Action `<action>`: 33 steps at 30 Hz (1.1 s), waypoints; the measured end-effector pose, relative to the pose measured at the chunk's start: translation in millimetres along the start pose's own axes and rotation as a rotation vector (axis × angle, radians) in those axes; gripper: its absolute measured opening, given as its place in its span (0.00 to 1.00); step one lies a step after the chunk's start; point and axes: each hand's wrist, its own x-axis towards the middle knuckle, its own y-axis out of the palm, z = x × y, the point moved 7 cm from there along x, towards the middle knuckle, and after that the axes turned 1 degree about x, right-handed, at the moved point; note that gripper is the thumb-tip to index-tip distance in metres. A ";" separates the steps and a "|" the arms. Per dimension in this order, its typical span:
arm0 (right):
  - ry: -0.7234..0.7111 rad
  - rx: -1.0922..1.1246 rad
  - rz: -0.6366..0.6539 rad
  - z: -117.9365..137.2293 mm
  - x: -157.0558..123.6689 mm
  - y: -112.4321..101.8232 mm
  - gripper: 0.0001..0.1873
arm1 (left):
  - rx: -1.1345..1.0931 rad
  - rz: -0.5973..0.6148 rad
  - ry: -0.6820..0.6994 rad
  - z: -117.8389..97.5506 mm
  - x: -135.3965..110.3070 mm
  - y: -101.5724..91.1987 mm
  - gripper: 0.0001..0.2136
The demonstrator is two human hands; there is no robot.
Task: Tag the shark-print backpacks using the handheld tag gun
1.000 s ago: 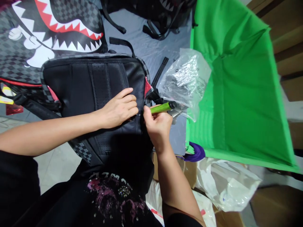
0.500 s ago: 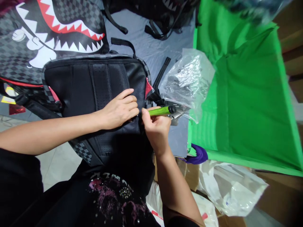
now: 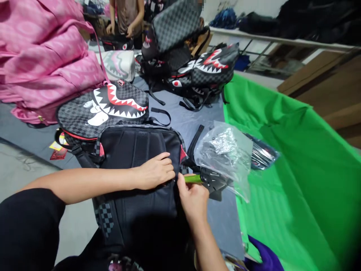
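Note:
A black backpack (image 3: 141, 146) with grey checked edging lies back panel up in front of me, partly against my body. My left hand (image 3: 156, 171) rests across it, its fingers curled at the right side seam and gripping the fabric there. Close beside it, my right hand (image 3: 194, 197) is closed around a slim green-handled tool (image 3: 194, 178); its working tip is hidden at the bag's edge, so its exact kind is unclear. A crumpled clear plastic bag (image 3: 225, 150) lies just beyond my right hand, with black straps near it.
A checked backpack with a shark mouth (image 3: 104, 109) lies behind, beside stacked pink bags (image 3: 50, 64). More shark-mouth backpacks (image 3: 208, 67) sit at the back of the grey table. A green cloth-lined bin (image 3: 299, 180) stands right. Another person (image 3: 128, 17) works at the far end.
My view has tilted up, bringing in the pink bags, the far table and another person. Both hands stay at the same side seam of the backpack, with the green tool still in my right hand.

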 end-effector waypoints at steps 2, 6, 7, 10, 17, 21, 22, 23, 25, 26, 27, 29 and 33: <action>0.032 0.015 -0.011 0.1 -2.8 -3.2 0.24 | -0.006 0.016 0.003 -0.4 0.2 -2.3 0.03; 0.097 -0.014 0.025 0.8 -7.4 -2.6 0.26 | -0.012 0.063 0.055 2.4 4.3 -7.1 0.04; 0.108 -0.022 0.019 0.3 -7.9 -2.6 0.26 | -0.019 0.091 0.085 3.8 6.5 -8.0 0.06; 0.113 0.068 0.010 -3.6 -9.5 -1.1 0.25 | -0.035 0.199 0.163 12.5 15.4 -10.6 0.08; 0.194 0.247 -0.069 -3.8 -33.7 -26.0 0.23 | 0.050 0.382 0.062 26.9 28.6 -40.1 0.18; -0.149 0.307 -0.260 62.6 -48.0 -70.1 0.19 | 0.049 0.246 -0.047 -9.4 19.0 -109.6 0.16; -0.267 0.251 -0.300 82.9 -51.3 -81.9 0.20 | 0.048 0.206 -0.074 -21.3 14.4 -129.8 0.15; -0.374 0.205 -0.323 101.3 -54.3 -92.4 0.22 | 0.041 0.168 -0.101 -33.2 9.3 -148.9 0.14; -0.541 0.167 -0.327 128.6 -58.4 -109.3 0.28 | -0.001 0.096 -0.169 -53.8 -1.8 -178.5 0.14; -0.603 0.171 -0.314 137.1 -60.0 -114.9 0.29 | -0.031 0.063 -0.211 -61.3 -7.9 -186.6 0.13; -0.647 0.184 -0.289 142.1 -61.5 -117.4 0.30 | -0.062 0.033 -0.255 -66.4 -14.6 -189.2 0.14; -0.671 0.205 -0.196 141.9 -64.3 -109.7 0.26 | -0.124 0.008 -0.329 -69.9 -28.9 -176.4 0.16; -0.542 0.131 -0.060 111.9 -72.2 -64.4 0.13 | -0.148 0.110 -0.256 -60.6 -54.2 -112.2 0.20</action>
